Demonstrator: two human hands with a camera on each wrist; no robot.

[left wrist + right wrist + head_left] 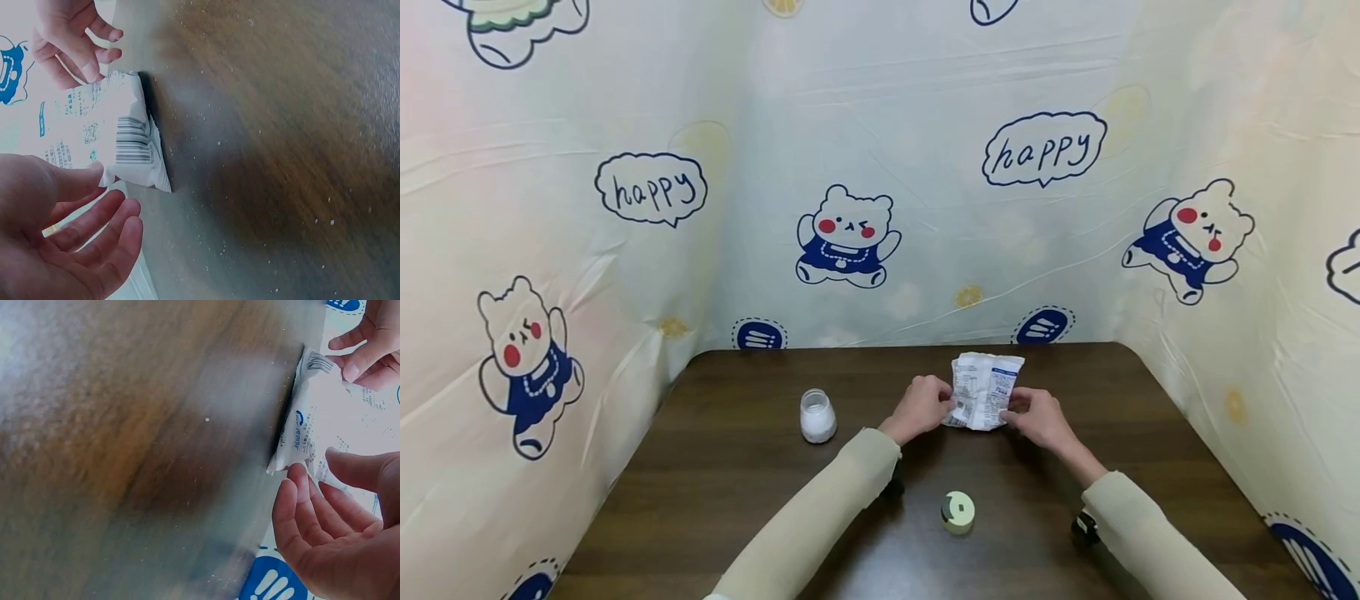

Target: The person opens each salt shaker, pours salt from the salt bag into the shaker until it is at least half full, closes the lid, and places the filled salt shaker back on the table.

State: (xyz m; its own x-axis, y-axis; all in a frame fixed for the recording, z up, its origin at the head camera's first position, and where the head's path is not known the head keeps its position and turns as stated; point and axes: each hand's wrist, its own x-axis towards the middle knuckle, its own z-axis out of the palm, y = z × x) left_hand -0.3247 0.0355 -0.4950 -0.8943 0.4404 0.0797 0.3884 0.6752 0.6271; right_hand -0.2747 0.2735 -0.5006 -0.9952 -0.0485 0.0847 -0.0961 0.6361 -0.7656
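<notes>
A white printed packet [983,390] stands upright on the far part of the table, between both hands. Its barcode [133,140] and lines of print show in the left wrist view. My left hand [921,407] pinches the packet's left edge, thumb in front and index finger behind. On the opposite edge, my right hand [1039,418] pinches the packet with thumb and fingers. The right wrist view shows the right thumb [356,467] over the packet's face, with fingertips near its bottom corner. Whether the packet's top is sealed, I cannot tell.
Left of the hands stands a small glass jar [817,417] with white contents, its mouth uncovered. A short pale green round object [958,512] with a dark patch sits nearer. White grains are scattered over the brown table [737,500]. Printed curtains [925,167] border the table.
</notes>
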